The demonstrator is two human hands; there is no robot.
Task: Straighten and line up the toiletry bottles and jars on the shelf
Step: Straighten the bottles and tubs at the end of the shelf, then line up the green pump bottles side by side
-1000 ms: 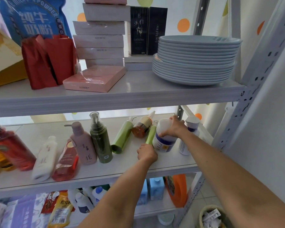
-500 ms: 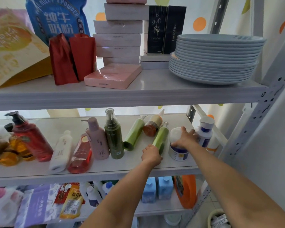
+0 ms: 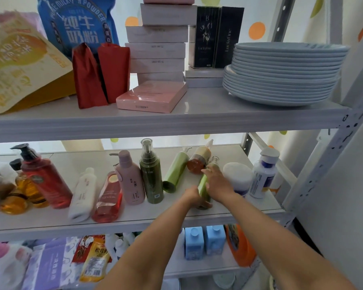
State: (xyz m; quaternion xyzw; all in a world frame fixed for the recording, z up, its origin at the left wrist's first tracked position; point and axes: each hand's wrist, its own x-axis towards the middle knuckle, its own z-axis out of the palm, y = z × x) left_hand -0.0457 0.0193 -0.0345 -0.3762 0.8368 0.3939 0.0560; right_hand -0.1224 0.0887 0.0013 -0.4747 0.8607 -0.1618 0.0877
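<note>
On the middle shelf (image 3: 134, 218) a light green bottle (image 3: 203, 184) lies on its side between my two hands. My left hand (image 3: 192, 195) grips its lower end and my right hand (image 3: 217, 183) curls round its body. Right of them stands a white jar (image 3: 238, 177) with a purple label, then a white and blue bottle (image 3: 262, 176). A second light green bottle (image 3: 175, 171) and an amber bottle (image 3: 198, 161) lie tilted behind. A dark green pump bottle (image 3: 151, 172) and a pink pump bottle (image 3: 129, 178) stand upright. A white bottle (image 3: 83, 194) and a red bottle (image 3: 109, 197) lie flat.
Red (image 3: 43, 176) and amber (image 3: 26, 189) pump bottles stand at the shelf's left end. The upper shelf holds stacked plates (image 3: 285, 74), boxes (image 3: 157, 49) and pouches. The lower shelf carries blue bottles (image 3: 204, 241), an orange jug (image 3: 240, 245) and packets. A steel upright (image 3: 331, 155) bounds the right side.
My right hand let go of the white jar, now standing upright, and moved left onto the lying light green bottle. My left hand now grips that bottle's lower end.
</note>
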